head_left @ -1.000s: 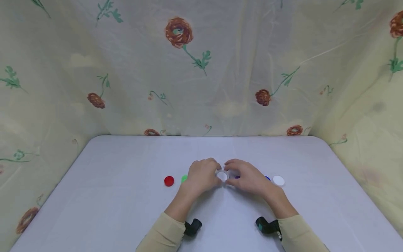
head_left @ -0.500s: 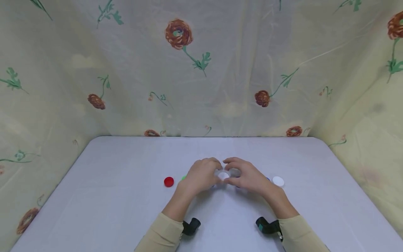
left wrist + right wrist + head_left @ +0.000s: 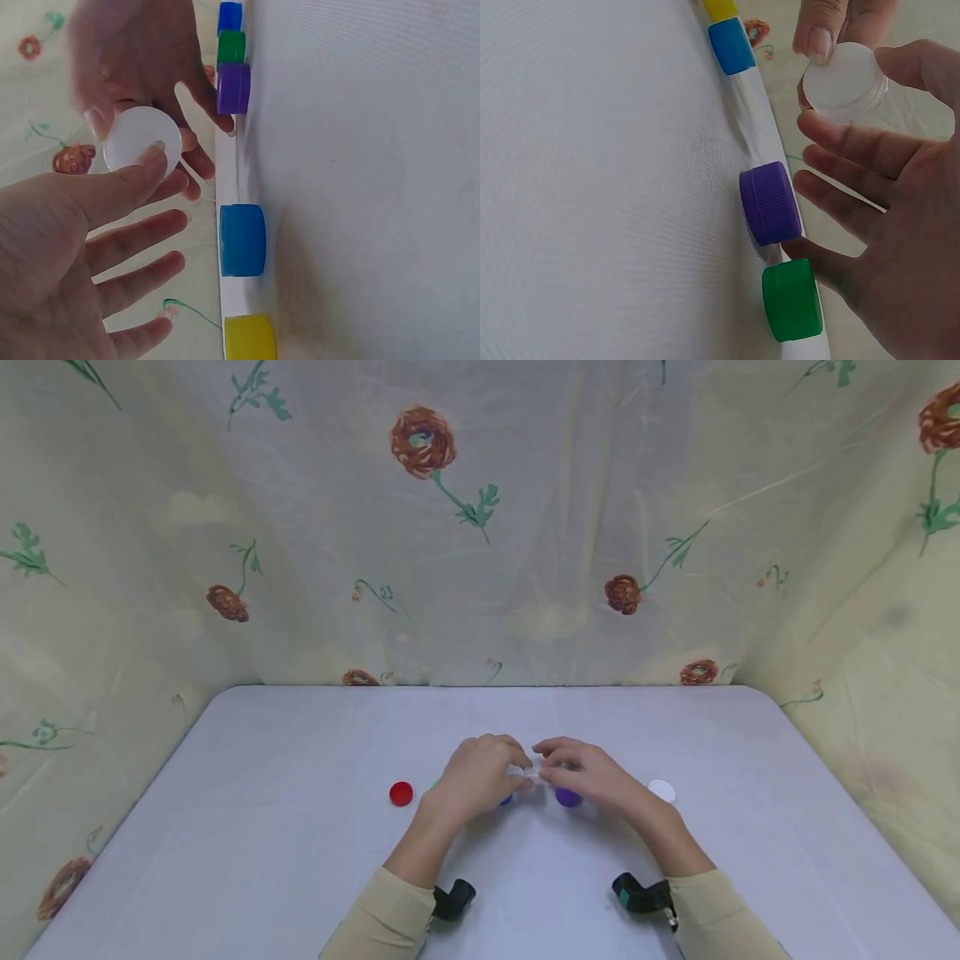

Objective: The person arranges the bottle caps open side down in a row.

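A translucent whitish bottle cap [image 3: 135, 139] is held off the table between both hands. My left hand [image 3: 482, 774] pinches it, thumb across its flat face in the left wrist view. My right hand [image 3: 592, 777] grips its rim between thumb and index finger, the other fingers spread, in the right wrist view. Below the hands on the table stand a purple cap [image 3: 771, 202] and a green cap [image 3: 791, 300] on the right, and a blue cap [image 3: 243, 240] and a yellow cap [image 3: 251, 337] on the left. In the head view the hands partly hide this row.
At the left end of the row lies a red cap [image 3: 401, 793], at the right end a white cap [image 3: 662, 791]. The white table [image 3: 300, 860] meets a flowered curtain [image 3: 315, 527] behind. Dark wrist cameras sit at both sleeves.
The held cap has tipped from face-up to nearly edge-on in the head view. The right hand has shifted slightly, showing more of the purple cap. The left hand has hardly moved.
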A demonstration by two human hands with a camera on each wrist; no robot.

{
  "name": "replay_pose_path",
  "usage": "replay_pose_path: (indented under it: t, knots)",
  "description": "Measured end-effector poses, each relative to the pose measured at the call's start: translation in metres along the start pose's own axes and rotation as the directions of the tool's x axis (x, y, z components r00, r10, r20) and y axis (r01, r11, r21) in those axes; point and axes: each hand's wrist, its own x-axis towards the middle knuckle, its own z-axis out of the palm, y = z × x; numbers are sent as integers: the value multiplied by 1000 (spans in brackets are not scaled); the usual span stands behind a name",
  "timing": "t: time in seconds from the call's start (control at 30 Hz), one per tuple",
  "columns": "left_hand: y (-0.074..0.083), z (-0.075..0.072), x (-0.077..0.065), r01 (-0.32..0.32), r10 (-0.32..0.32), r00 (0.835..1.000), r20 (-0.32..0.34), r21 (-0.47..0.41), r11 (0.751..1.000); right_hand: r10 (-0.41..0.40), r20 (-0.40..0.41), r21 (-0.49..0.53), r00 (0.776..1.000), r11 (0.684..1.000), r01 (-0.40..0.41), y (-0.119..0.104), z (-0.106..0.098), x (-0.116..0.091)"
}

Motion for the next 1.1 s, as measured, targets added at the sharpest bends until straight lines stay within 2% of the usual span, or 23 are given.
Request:
replay_pose_path:
  t: [0.2,0.3,0.43,0.6,0.77,0.93,1.1]
  knots:
    - [-1,2,1,-19,20,999,-34,31,999,-7,36,53,999,999,5,2,-3,0]
    - [-2,3,1,-17,20,998,-53,55,998,-11,27,52,1000,999,10,1,-3,-1]
    - [-2,3,1,19,-15,998,-59,75,997,-29,-18,20,999,999,29,0,-2,0]
    - [-3,2,2,82,-81,996,-35,35,996,-53,-86,-49,995,998,49,-3,-1,0]
    - [-6,4,3,119,-119,993,-9,-32,992,-136,-136,-131,981,984,119,-6,0,-1]
    - [-6,5,3,126,-124,992,25,-98,987,-210,-162,-178,964,967,181,-7,1,-1]
    - [-4,6,4,102,-100,995,27,-87,991,-228,-168,-165,959,966,201,-6,2,-1]
